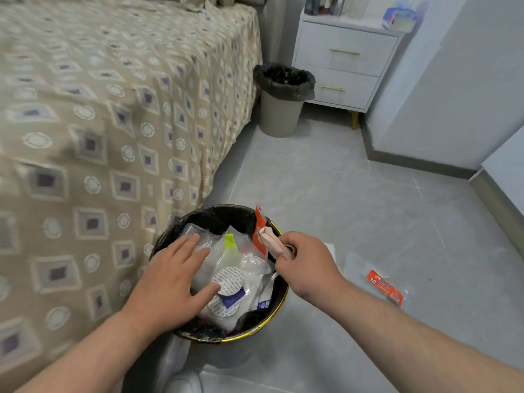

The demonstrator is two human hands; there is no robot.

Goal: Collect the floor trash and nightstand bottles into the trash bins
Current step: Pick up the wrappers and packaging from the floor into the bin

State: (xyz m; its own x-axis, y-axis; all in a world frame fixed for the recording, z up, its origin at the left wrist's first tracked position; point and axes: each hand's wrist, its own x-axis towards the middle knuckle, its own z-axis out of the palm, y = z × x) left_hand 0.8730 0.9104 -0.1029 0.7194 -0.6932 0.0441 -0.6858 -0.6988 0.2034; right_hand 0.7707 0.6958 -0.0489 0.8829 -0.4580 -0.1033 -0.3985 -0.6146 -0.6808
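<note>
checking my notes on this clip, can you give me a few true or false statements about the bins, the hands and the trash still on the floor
1. The left hand lies flat on the plastic packaging in the near bin. True.
2. The right hand is empty. False: it pinches a beige wrapper over the near bin's rim.
3. The far bin stands between the bed and the nightstand. True.
4. The far bin has no liner. False: a black bag is folded over its rim.
5. The floor is cleared of trash. False: a clear wrapper with a red label lies to the right of the near bin.
</note>
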